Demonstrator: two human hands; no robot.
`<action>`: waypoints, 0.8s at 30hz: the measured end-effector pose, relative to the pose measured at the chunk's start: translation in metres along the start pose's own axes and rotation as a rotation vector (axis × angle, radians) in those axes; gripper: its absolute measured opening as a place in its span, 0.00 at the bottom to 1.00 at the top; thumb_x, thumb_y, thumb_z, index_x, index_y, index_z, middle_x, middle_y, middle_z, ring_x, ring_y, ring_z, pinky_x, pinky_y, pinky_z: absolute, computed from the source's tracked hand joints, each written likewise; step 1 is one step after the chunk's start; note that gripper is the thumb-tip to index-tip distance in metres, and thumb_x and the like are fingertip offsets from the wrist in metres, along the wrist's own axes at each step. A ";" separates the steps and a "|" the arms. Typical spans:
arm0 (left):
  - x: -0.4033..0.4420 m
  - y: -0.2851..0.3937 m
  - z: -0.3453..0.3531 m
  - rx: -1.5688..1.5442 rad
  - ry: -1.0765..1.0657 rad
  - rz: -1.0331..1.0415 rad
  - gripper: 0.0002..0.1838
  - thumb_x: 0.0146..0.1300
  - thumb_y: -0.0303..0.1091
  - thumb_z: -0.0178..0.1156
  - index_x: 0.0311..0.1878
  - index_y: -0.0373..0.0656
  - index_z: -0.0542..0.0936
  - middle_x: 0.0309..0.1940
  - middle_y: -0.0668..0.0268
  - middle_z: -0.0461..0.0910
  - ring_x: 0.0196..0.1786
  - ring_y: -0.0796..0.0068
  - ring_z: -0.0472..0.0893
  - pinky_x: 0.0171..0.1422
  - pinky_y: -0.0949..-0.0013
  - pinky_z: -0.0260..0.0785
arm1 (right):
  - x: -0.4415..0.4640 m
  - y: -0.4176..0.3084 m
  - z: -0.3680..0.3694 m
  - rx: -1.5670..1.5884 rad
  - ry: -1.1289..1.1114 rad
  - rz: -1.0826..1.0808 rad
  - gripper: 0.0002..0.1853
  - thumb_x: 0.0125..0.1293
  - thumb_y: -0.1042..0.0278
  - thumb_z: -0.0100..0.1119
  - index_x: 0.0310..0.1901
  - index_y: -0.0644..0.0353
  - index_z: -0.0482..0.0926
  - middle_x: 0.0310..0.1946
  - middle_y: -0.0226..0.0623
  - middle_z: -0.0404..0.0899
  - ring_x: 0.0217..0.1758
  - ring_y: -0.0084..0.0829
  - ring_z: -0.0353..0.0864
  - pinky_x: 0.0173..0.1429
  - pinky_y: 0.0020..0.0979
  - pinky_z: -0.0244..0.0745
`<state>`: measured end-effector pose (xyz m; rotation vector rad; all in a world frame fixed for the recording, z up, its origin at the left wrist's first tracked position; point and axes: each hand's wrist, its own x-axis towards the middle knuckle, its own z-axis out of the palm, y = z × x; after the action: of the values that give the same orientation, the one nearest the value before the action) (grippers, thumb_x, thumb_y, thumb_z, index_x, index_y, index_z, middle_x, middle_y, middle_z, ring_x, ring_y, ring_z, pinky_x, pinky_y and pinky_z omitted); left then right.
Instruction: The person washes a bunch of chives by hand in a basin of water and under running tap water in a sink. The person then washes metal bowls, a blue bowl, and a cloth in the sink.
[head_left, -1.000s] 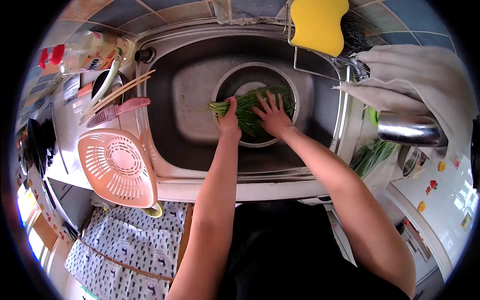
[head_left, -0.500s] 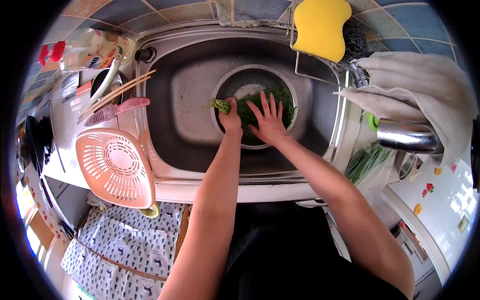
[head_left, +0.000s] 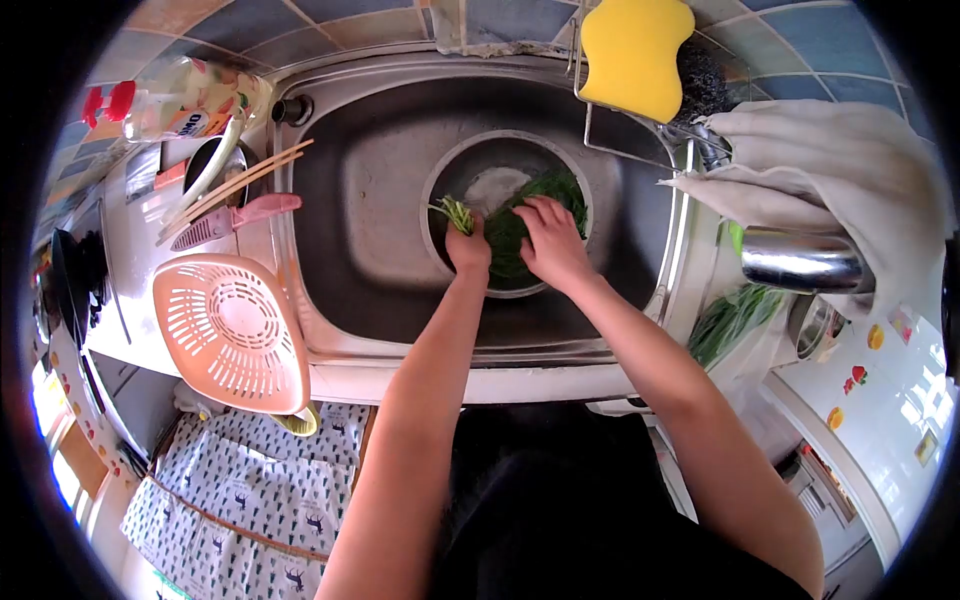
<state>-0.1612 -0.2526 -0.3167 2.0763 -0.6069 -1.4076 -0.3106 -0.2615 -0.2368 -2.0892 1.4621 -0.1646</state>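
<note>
A bunch of leafy greens [head_left: 508, 252] lies in a round metal basin [head_left: 431, 188] with water in it. My left hand [head_left: 468, 248] is closed around the stem end, and pale stems stick out past the thumb. Over the leafy part, my right hand [head_left: 556, 242] has its fingers bent and pressed together on the leaves; the fingertips are partly hidden among them. The basin stands inside a stainless steel sink [head_left: 375, 235].
Left of the sink are a peach plastic colander [head_left: 180, 300], a pink-handled knife [head_left: 265, 208], chopsticks [head_left: 255, 175] and a detergent bottle [head_left: 180, 105]. A yellow sponge [head_left: 636, 60] sits in a rack behind. To the right are a cloth [head_left: 800, 150], a metal container [head_left: 800, 260] and bagged greens [head_left: 735, 320].
The spread fingers of my right hand have curled in on the leaves. My left hand has turned and shifted slightly right and down, with the stems now pointing more upward.
</note>
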 end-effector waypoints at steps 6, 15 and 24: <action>0.004 0.038 -0.004 -0.363 0.109 0.345 0.15 0.66 0.21 0.50 0.56 0.36 0.71 0.52 0.62 0.75 0.56 0.65 0.74 0.60 0.66 0.66 | -0.023 0.005 -0.041 -0.033 0.329 0.265 0.23 0.51 0.76 0.58 0.51 0.61 0.67 0.50 0.51 0.68 0.57 0.48 0.68 0.59 0.49 0.64; -0.043 0.036 -0.010 0.260 -0.018 0.183 0.17 0.64 0.20 0.53 0.56 0.38 0.71 0.54 0.59 0.74 0.55 0.60 0.75 0.62 0.62 0.67 | -0.051 0.059 0.024 0.464 0.036 0.812 0.28 0.61 0.61 0.62 0.56 0.68 0.64 0.51 0.58 0.70 0.54 0.52 0.72 0.57 0.43 0.69; -0.103 0.131 -0.084 -0.525 -0.061 0.467 0.05 0.68 0.23 0.53 0.45 0.38 0.74 0.48 0.60 0.79 0.53 0.71 0.76 0.61 0.69 0.67 | -0.061 0.053 0.019 0.988 0.010 0.852 0.15 0.65 0.66 0.59 0.46 0.68 0.71 0.38 0.42 0.77 0.40 0.34 0.81 0.38 0.34 0.84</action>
<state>-0.1262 -0.2688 -0.1341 1.3762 -0.6157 -1.1959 -0.3705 -0.2122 -0.2667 -0.6267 1.6583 -0.4380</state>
